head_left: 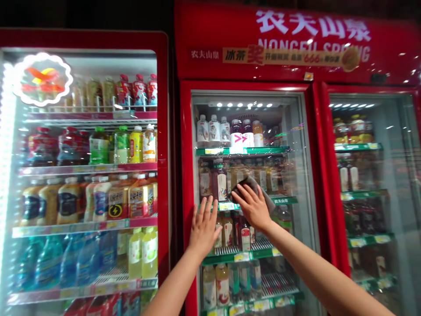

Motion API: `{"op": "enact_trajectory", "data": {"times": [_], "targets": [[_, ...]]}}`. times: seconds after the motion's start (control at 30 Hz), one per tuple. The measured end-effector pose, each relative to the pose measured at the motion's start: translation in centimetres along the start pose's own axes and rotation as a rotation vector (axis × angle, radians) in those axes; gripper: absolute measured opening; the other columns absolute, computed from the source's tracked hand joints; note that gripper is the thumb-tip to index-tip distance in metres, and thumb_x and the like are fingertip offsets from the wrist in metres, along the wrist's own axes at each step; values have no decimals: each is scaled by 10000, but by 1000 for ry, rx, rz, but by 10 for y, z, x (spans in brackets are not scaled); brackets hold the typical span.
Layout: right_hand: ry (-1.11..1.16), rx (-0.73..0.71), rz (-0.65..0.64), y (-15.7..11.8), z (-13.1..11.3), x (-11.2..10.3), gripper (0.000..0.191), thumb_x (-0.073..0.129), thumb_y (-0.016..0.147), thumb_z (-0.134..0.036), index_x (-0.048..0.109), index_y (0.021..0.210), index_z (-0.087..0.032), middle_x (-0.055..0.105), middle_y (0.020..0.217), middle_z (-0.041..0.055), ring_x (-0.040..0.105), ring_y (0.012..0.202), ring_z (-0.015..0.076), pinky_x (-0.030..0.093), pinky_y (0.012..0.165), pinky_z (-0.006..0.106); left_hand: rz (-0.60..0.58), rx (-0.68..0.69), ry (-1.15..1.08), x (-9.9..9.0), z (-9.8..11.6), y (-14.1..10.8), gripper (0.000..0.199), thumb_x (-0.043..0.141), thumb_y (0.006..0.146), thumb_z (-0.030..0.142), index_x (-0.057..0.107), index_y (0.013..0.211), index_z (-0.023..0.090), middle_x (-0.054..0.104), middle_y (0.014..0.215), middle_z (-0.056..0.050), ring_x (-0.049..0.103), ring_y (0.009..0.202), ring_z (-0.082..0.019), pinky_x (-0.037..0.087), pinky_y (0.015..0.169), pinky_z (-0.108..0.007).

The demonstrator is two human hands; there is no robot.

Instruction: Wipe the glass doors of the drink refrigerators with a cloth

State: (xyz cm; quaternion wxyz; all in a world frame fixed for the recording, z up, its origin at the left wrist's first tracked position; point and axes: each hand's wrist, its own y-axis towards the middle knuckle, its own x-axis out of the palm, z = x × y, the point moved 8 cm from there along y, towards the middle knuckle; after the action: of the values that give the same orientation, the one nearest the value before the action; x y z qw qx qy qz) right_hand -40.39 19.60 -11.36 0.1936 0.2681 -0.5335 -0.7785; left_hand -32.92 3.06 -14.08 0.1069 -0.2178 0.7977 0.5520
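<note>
My right hand [252, 204] lies spread over a dark grey cloth [268, 199], pressing it against the glass door [296, 171] of the red fridge. The cloth shows above and to the right of my fingers. To the left, my left hand [203, 230] rests on the same door near its left edge, fingers apart and nothing in it. Behind the glass stand shelves of bottles, among them white-labelled bottles [213, 131] on the top shelf and a dark bottle [220, 180] between my hands.
At the left stands another lit fridge with a red frame [162, 175], full of drinks. A second glass door [399, 175] is at the right, beyond a red upright [332, 184]. A red sign panel [237, 26] runs overhead.
</note>
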Motion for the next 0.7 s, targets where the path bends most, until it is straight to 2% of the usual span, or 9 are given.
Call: {"op": "enact_trajectory", "data": {"times": [0.07,0.17,0.23,0.3,0.37,0.43,0.5,0.57,0.7], "targets": [[20,-59,-23,27,8,-2,582,499,975,-249,399,1533,-384,466,1569,16,407,1444,257,130,1249,553,15,14,-8,2,9,13,1012,626,889,552,16,1622,214,195,1683,-113,152,1561,-307,148,1277,-543],[-5,79,48,58,62,-17,538,470,993,-276,423,1521,-367,455,1577,20,383,1457,257,164,1235,551,47,22,-13,5,23,30,992,610,901,552,19,1622,214,199,1683,-114,162,1559,-306,149,1278,-534],[-31,226,116,47,100,-27,552,455,994,-280,397,1538,-353,438,1587,44,365,1467,279,205,1214,576,63,28,-10,7,31,33,966,592,914,549,25,1622,218,204,1683,-113,172,1558,-304,140,1279,-532],[-60,383,181,13,124,-32,582,446,992,-278,351,1562,-340,421,1595,69,345,1477,300,242,1191,601,69,44,-9,9,38,31,965,595,908,560,40,1623,225,211,1683,-107,174,1557,-305,118,1282,-531],[-94,487,199,-25,128,-31,604,445,988,-272,319,1576,-329,412,1597,86,330,1486,308,255,1184,608,71,78,-11,9,44,27,985,616,888,577,61,1624,231,219,1682,-101,169,1558,-311,89,1284,-533],[-110,463,144,-44,117,-24,602,454,984,-258,334,1570,-327,410,1598,85,326,1490,295,243,1198,585,74,131,-15,10,52,27,993,631,874,583,82,1624,233,230,1679,-98,170,1558,-312,60,1286,-530],[-99,350,55,-38,109,-19,572,451,986,-243,382,1546,-341,413,1600,61,329,1491,267,230,1216,545,85,173,-25,10,62,34,980,631,876,578,101,1624,232,244,1674,-97,176,1557,-305,33,1288,-516],[-85,277,8,-18,120,-21,544,435,994,-239,414,1525,-351,406,1606,33,327,1494,244,237,1222,519,102,189,-45,11,72,46,972,628,874,584,119,1623,229,257,1671,-94,181,1557,-300,19,1288,-502],[-101,368,55,3,190,-40,555,421,998,-245,385,1545,-333,364,1630,38,305,1506,255,297,1202,525,135,186,-83,17,95,63,969,620,874,589,134,1623,211,272,1665,-98,169,1560,-299,18,1289,-501]]}}
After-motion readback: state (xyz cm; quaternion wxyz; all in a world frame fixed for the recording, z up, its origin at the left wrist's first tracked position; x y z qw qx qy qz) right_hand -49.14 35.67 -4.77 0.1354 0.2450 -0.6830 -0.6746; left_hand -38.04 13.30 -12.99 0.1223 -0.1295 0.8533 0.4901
